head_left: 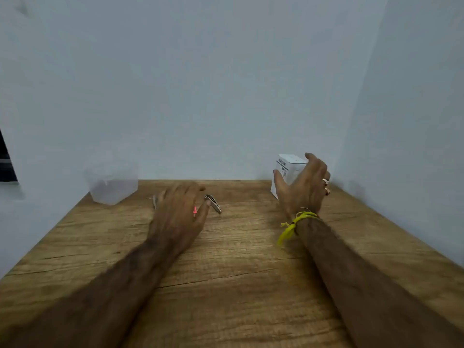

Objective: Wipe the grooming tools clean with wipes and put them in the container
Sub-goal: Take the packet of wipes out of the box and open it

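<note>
A clear plastic container [111, 187] stands at the back left of the wooden table [238, 259]. Small metal grooming tools lie at the table's middle back; a nail clipper [214, 203] shows to the right of my left hand [179, 212], and a pink bit [195, 210] peeks from under its fingers. My left hand is spread flat over these tools, blurred by motion. At the back right my right hand [305, 184] curls around a white box [288, 169], thumb on its left face and fingers on its right side. The box stands upright on the table.
White walls close the table in at the back and on the right. A dark window edge [6, 159] shows at far left. A yellow thread band [293, 224] is tied round my right wrist.
</note>
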`<state>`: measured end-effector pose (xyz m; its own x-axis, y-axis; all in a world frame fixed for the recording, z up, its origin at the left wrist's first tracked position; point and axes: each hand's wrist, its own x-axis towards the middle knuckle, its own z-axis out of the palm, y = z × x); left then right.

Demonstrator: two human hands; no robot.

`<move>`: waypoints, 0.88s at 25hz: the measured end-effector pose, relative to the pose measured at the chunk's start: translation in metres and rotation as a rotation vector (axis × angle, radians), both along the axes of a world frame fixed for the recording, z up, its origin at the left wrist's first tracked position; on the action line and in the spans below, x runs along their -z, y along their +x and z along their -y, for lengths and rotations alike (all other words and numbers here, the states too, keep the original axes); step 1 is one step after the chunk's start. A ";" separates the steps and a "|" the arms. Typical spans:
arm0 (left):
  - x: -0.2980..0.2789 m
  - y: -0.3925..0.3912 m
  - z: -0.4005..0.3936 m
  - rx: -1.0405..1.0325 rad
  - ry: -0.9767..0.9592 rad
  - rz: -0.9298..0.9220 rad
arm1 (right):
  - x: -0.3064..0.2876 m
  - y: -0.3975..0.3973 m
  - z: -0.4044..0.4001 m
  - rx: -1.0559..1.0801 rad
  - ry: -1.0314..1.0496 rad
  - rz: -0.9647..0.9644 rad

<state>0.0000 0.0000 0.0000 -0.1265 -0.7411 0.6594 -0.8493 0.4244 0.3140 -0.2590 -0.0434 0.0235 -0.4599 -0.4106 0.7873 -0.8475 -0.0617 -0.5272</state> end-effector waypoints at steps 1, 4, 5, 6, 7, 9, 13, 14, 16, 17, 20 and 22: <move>0.001 0.001 0.002 0.000 -0.013 -0.004 | 0.000 0.000 0.009 0.002 0.013 0.014; 0.003 0.001 0.004 -0.027 -0.006 -0.020 | 0.002 -0.004 0.033 0.030 0.077 0.054; 0.004 0.000 0.005 -0.021 0.004 -0.024 | 0.003 -0.007 0.041 0.034 0.098 0.070; 0.005 -0.001 0.006 -0.013 0.005 -0.021 | 0.004 -0.010 0.047 0.032 0.123 0.089; 0.005 -0.001 0.008 -0.009 0.004 -0.021 | 0.005 -0.014 0.051 0.021 0.137 0.116; 0.005 0.000 0.008 -0.002 0.007 -0.018 | 0.005 -0.019 0.052 -0.013 0.144 0.185; 0.002 -0.002 0.003 0.019 0.006 -0.024 | -0.003 0.001 0.029 -0.140 0.063 0.228; 0.001 -0.002 0.002 0.031 -0.001 -0.028 | -0.007 0.012 0.021 -0.181 0.044 0.211; -0.005 -0.003 -0.003 0.070 -0.030 -0.033 | -0.013 0.037 0.001 -0.298 0.018 0.181; -0.007 -0.004 -0.007 0.100 -0.029 -0.056 | -0.015 0.049 -0.011 -0.369 0.007 0.177; -0.012 -0.007 -0.020 0.282 0.184 -0.263 | -0.020 0.083 -0.052 -0.594 0.003 0.221; -0.016 -0.012 -0.027 0.386 0.271 -0.417 | -0.020 0.096 -0.075 -0.720 0.033 0.205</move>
<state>-0.0122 0.0273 0.0157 -0.1907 -0.8411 0.5061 -0.4335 0.5347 0.7253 -0.1627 0.0316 0.0433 -0.2048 -0.6873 0.6969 -0.4877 -0.5457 -0.6814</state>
